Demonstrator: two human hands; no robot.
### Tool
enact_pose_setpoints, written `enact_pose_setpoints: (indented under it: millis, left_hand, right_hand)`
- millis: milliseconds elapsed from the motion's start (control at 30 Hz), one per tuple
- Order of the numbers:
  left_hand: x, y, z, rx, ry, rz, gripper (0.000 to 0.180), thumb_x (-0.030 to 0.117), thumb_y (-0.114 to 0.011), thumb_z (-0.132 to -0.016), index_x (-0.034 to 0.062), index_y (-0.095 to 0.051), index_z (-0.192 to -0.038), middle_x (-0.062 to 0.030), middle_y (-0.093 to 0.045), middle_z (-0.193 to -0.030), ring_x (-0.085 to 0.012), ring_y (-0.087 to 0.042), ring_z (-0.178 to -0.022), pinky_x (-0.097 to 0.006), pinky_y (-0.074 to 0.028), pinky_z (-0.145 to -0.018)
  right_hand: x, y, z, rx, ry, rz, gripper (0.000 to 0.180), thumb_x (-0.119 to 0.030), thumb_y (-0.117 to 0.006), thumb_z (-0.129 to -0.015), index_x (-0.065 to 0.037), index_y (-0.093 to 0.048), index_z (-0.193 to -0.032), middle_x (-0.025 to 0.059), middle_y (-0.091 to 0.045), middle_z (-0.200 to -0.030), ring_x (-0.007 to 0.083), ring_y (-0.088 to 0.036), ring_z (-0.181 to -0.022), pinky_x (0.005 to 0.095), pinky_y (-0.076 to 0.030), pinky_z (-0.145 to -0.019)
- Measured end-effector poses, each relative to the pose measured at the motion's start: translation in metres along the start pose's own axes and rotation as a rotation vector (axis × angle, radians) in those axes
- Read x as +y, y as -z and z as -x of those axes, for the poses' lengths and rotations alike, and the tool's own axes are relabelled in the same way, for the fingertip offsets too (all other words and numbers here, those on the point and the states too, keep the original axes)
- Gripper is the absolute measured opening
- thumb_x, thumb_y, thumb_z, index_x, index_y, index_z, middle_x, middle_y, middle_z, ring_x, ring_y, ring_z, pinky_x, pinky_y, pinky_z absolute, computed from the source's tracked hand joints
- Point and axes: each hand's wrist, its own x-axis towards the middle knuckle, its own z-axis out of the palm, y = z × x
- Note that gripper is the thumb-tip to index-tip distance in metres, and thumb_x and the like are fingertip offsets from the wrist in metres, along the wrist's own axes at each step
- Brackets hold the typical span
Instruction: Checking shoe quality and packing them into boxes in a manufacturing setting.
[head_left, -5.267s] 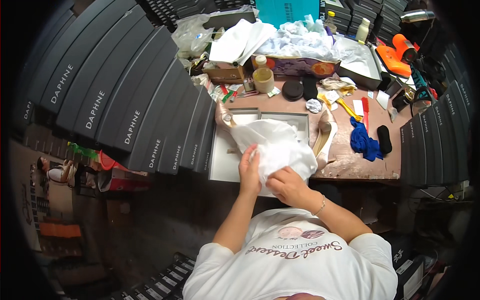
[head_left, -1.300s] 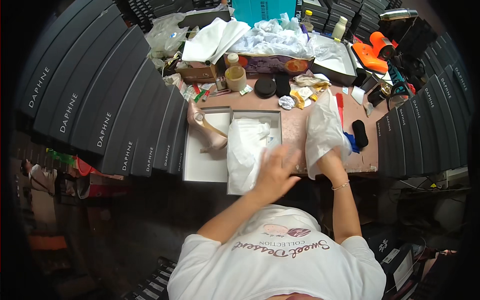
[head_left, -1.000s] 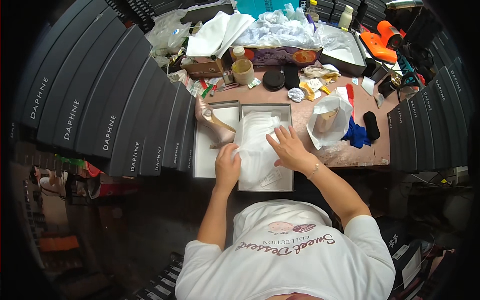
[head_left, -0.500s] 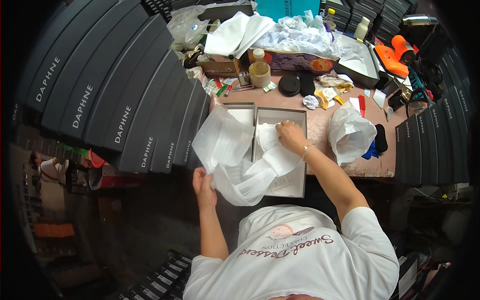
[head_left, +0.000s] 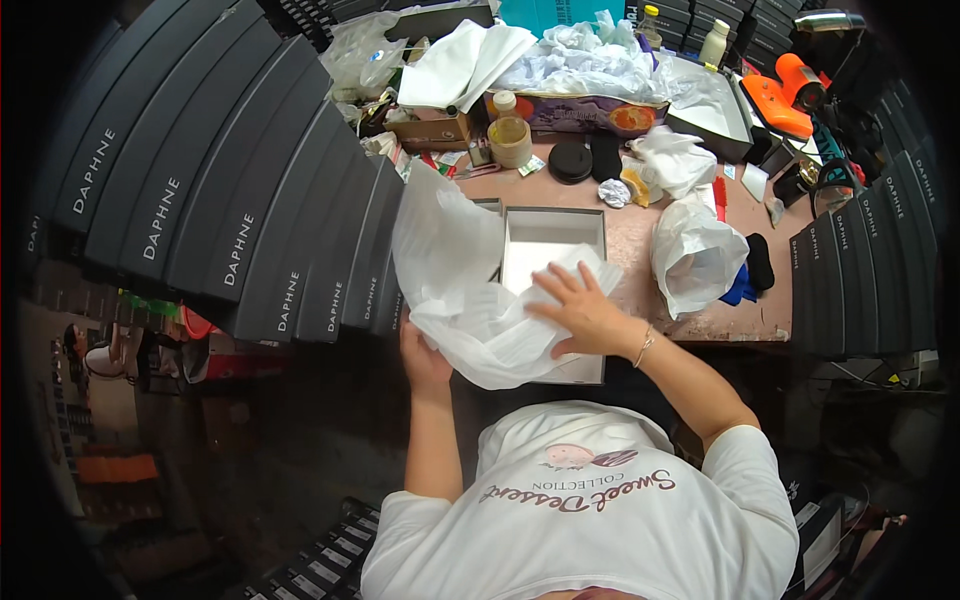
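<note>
A large sheet of thin white wrapping paper (head_left: 450,260) hangs in loose folds over the near part of an open shoebox (head_left: 552,235) with dark rim and white inside. My left hand (head_left: 424,358) grips the sheet's lower left edge, its fingertips partly behind the paper. Over the sheet's right part, my right hand (head_left: 585,315) lies with fingers spread, palm down, holding nothing. The far part of the box shows a bare white floor; the near part is mostly covered. Left of it, a second box part (head_left: 487,205) is largely hidden by the sheet.
Tall stacks of dark shoeboxes (head_left: 220,190) flank the table at left and right (head_left: 860,270). On the table are a white plastic bag (head_left: 695,255), crumpled white tissue (head_left: 675,160), a round black tin (head_left: 570,162), a glue bottle (head_left: 510,140) and an orange tool (head_left: 777,105).
My right hand has left the box's inside, come nearer and spread its fingers. White tissue now lies at the table's back right. The sheet has risen slightly at the left.
</note>
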Motion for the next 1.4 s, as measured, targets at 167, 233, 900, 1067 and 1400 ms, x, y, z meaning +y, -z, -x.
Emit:
enact_pose_setpoints:
  millis: [167,233,900,1067,1400]
  left_hand:
    - [-0.005,0.034,0.004,0.239,-0.518,-0.999,0.039,0.020,-0.056,-0.088,-0.0014,-0.050,-0.120,-0.0132,-0.058,-0.112,-0.0266,-0.055,-0.109,-0.038,-0.040,-0.098]
    - [0.024,-0.007,0.019,-0.018,-0.635,-1.190,0.041,0.023,-0.058,-0.088,-0.0017,-0.051,-0.120,-0.0173,-0.058,-0.112,-0.0292,-0.055,-0.110,-0.038,-0.040,-0.099]
    - [0.046,-0.069,-0.032,0.219,-0.169,0.010,0.007,0.010,-0.061,-0.088,0.0070,-0.061,-0.094,-0.0036,-0.063,-0.095,-0.0133,-0.062,-0.085,-0.029,-0.052,-0.072]
    - [-0.022,-0.035,-0.028,0.057,-0.016,-0.275,0.034,0.004,-0.055,-0.091,0.0017,-0.053,-0.126,-0.0061,-0.061,-0.110,-0.0146,-0.060,-0.098,-0.031,-0.052,-0.076]
    - [-0.041,-0.076,-0.049,-0.072,-0.183,-0.166,0.021,0.006,-0.053,-0.095,-0.0013,-0.058,-0.114,-0.0072,-0.061,-0.111,-0.0140,-0.061,-0.096,-0.028,-0.051,-0.082]
  right_hand:
    - [-0.016,0.002,-0.014,0.122,0.092,0.192,0.015,-0.018,-0.065,-0.075,-0.007,-0.067,-0.085,0.0108,-0.056,-0.123,0.0297,-0.041,-0.129,0.0632,-0.017,-0.111]
    - [-0.024,-0.002,-0.015,0.217,0.239,0.247,0.016,-0.019,-0.057,-0.079,-0.006,-0.068,-0.079,0.0102,-0.057,-0.118,0.0279,-0.044,-0.124,0.0606,-0.018,-0.112]
    - [0.062,0.141,0.042,0.572,-0.159,0.694,0.018,-0.007,-0.056,-0.078,-0.007,-0.060,-0.095,0.0065,-0.061,-0.112,0.0215,-0.054,-0.111,0.0484,-0.023,-0.112]
    - [0.074,0.054,0.056,0.426,-0.222,0.473,0.026,-0.011,-0.064,-0.075,-0.006,-0.060,-0.100,0.0105,-0.059,-0.109,0.0254,-0.055,-0.109,0.0450,-0.037,-0.101]
    - [-0.003,-0.109,-0.044,0.136,-0.277,-0.272,0.053,-0.027,-0.067,-0.082,-0.002,-0.046,-0.125,0.0184,-0.063,-0.108,0.0375,-0.057,-0.105,0.0479,-0.044,-0.089]
